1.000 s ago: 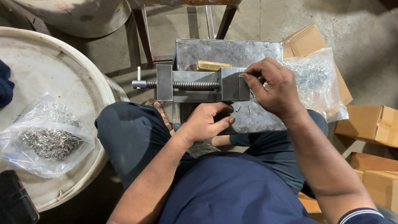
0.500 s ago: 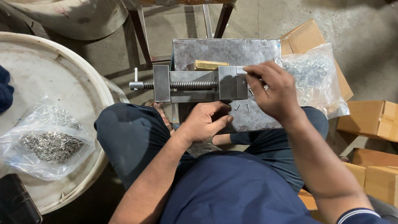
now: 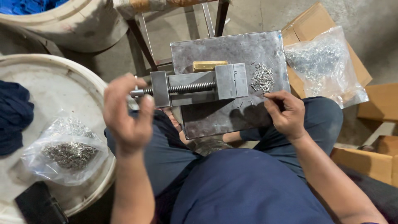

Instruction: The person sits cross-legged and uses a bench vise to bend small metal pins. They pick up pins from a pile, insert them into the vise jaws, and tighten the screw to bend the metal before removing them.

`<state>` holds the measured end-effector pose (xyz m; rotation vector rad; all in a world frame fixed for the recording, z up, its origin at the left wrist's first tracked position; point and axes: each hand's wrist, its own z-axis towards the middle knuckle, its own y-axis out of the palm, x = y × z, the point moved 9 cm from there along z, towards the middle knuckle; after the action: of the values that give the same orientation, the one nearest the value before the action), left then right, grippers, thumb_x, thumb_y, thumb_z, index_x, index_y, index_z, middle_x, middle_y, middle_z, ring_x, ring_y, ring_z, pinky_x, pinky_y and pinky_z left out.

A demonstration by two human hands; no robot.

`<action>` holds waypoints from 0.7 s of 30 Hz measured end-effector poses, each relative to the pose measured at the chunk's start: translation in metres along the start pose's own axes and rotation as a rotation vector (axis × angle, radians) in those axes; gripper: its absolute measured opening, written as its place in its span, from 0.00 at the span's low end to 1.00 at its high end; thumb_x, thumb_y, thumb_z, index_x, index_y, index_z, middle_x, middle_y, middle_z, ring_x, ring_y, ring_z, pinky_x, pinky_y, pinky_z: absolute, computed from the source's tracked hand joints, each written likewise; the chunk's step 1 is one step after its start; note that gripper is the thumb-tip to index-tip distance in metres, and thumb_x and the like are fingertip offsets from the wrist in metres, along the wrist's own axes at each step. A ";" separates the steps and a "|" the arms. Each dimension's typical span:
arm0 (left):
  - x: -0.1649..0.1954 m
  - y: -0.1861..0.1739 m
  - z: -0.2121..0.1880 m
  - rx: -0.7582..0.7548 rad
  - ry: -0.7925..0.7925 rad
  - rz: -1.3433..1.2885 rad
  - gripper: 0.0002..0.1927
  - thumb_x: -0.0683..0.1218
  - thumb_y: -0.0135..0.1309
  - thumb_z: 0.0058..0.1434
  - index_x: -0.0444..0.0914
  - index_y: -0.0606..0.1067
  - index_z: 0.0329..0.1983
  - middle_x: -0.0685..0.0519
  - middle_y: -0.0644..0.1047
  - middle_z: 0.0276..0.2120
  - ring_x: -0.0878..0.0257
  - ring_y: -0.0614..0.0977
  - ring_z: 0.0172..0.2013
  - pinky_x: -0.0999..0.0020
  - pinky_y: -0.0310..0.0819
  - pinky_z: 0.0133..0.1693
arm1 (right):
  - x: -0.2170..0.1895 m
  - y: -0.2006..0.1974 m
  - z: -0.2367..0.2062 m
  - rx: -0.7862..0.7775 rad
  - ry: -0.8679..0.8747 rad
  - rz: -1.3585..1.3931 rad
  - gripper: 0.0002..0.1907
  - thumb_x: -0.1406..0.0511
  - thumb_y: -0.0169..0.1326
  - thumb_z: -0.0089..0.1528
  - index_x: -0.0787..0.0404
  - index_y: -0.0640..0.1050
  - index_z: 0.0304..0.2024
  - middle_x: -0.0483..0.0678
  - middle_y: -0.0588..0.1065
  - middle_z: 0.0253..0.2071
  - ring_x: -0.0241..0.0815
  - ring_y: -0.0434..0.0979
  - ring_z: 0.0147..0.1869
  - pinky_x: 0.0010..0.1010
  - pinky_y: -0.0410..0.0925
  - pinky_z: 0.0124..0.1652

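A small steel vise (image 3: 195, 87) lies on a grey metal plate (image 3: 215, 120) across my lap, its screw pointing left. A brass block (image 3: 209, 65) sits just behind the vise. Loose small metal pins (image 3: 262, 78) lie on the plate to the right of the jaws. My left hand (image 3: 124, 112) is raised and blurred, fingers apart, just left of the vise's screw end and holding nothing. My right hand (image 3: 286, 114) rests at the plate's right edge below the pins. Its fingers are curled inward and I cannot see whether they pinch a pin.
A clear bag of pins (image 3: 323, 62) lies on cardboard boxes (image 3: 373, 103) to the right. Another bag of metal parts (image 3: 66, 151) sits on a white drum lid (image 3: 49, 87) at the left, beside blue cloth (image 3: 14, 116). A stool's legs (image 3: 145, 45) stand behind the plate.
My left hand rose from under the plate to the left of the vise's screw end. My right hand left the vise jaw and dropped to the plate's edge. The camera view moved closer.
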<state>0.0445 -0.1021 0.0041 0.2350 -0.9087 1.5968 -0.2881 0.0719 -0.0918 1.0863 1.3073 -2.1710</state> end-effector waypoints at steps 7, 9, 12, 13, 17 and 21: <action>-0.078 0.028 -0.029 -0.192 -0.316 -0.260 0.14 0.37 0.55 0.71 0.29 0.73 0.59 0.47 0.80 0.49 0.64 0.81 0.49 0.70 0.76 0.54 | 0.002 0.002 -0.004 -0.011 -0.053 -0.027 0.08 0.71 0.61 0.64 0.63 0.80 0.46 0.49 0.78 0.36 0.37 0.79 0.37 0.25 0.70 0.39; -0.083 0.025 -0.035 -0.139 -0.362 -0.298 0.13 0.39 0.56 0.71 0.30 0.73 0.57 0.49 0.80 0.46 0.66 0.81 0.46 0.72 0.77 0.51 | 0.001 0.004 -0.004 -0.024 -0.043 -0.052 0.09 0.70 0.61 0.63 0.63 0.81 0.46 0.49 0.77 0.35 0.38 0.78 0.36 0.26 0.69 0.38; -0.086 0.022 -0.038 -0.144 -0.374 -0.188 0.10 0.41 0.58 0.72 0.29 0.76 0.52 0.50 0.80 0.38 0.67 0.79 0.38 0.72 0.75 0.44 | -0.001 0.006 -0.001 -0.032 -0.037 -0.066 0.09 0.69 0.63 0.63 0.62 0.81 0.45 0.48 0.77 0.33 0.38 0.77 0.33 0.27 0.68 0.36; -0.086 0.021 -0.037 -0.140 -0.355 -0.155 0.11 0.42 0.58 0.72 0.29 0.76 0.51 0.49 0.80 0.37 0.66 0.79 0.37 0.72 0.74 0.43 | -0.003 0.006 -0.001 -0.035 -0.048 -0.060 0.09 0.69 0.63 0.63 0.62 0.81 0.46 0.48 0.77 0.33 0.38 0.77 0.34 0.27 0.68 0.36; -0.084 0.021 -0.035 -0.134 -0.303 -0.090 0.12 0.45 0.55 0.75 0.29 0.77 0.48 0.49 0.78 0.34 0.65 0.76 0.33 0.70 0.72 0.39 | -0.003 0.008 0.000 -0.049 -0.022 -0.071 0.09 0.68 0.64 0.63 0.62 0.81 0.45 0.48 0.76 0.31 0.39 0.75 0.31 0.28 0.67 0.35; -0.085 0.023 -0.036 -0.145 -0.329 -0.087 0.12 0.46 0.52 0.77 0.30 0.77 0.46 0.50 0.75 0.30 0.66 0.74 0.30 0.71 0.70 0.36 | -0.008 0.008 0.000 -0.046 -0.070 -0.099 0.09 0.67 0.64 0.63 0.62 0.81 0.45 0.48 0.77 0.32 0.40 0.78 0.33 0.28 0.68 0.36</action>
<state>0.0570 -0.1413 -0.0816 0.4378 -1.2447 1.4270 -0.2778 0.0669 -0.0900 0.9372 1.3998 -2.2172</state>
